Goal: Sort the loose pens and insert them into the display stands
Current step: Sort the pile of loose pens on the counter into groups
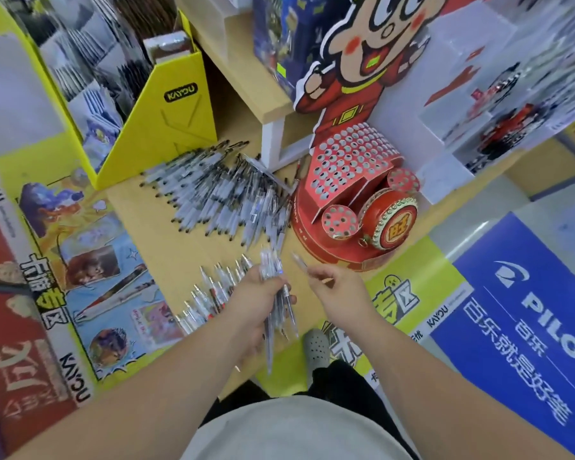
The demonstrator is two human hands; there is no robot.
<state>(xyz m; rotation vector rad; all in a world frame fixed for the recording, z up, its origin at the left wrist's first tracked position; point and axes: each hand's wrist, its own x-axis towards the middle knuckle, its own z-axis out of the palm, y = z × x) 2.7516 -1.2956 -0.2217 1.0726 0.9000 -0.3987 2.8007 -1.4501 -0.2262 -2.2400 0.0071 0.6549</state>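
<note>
My left hand (258,300) grips a bundle of clear pens (277,295) upright over the table's front edge. To its right, my right hand (337,287) pinches a single clear pen (300,261) whose tip points up-left. A large pile of loose black-tipped pens (223,190) lies on the wooden table behind my hands. A smaller row of pens (210,297) lies just left of my left hand. The red display stand (352,194), with many round holes, stands at the right of the pile; its holes look empty.
A yellow KAYOU card box (166,127) stands at the back left. A wooden shelf riser (256,84) with a white leg sits behind the pile. A cartoon cardboard figure (372,44) rises from the stand. White boxes (478,111) sit at the right. My shoe (316,346) shows below.
</note>
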